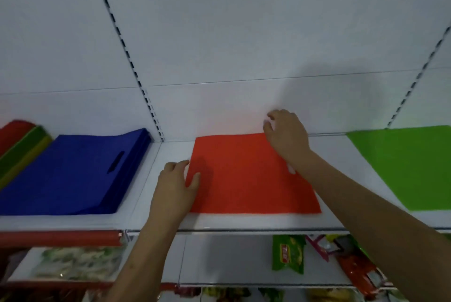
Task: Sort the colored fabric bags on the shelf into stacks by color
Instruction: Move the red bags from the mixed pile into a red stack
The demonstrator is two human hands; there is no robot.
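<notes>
Hands, two: left hand [176,181] pinches one red bag [249,174], right hand [286,137] relaxed (fingers loose).

Both bare forearms reach up and forward from the bottom edge. The left hand [174,183] lies palm down, its thumb spread to the right and its fingers loosely bent. The right hand [286,134] is further forward and higher, wrist bent, its fingers curled downward, with the forearm running diagonally from the lower right.
</notes>
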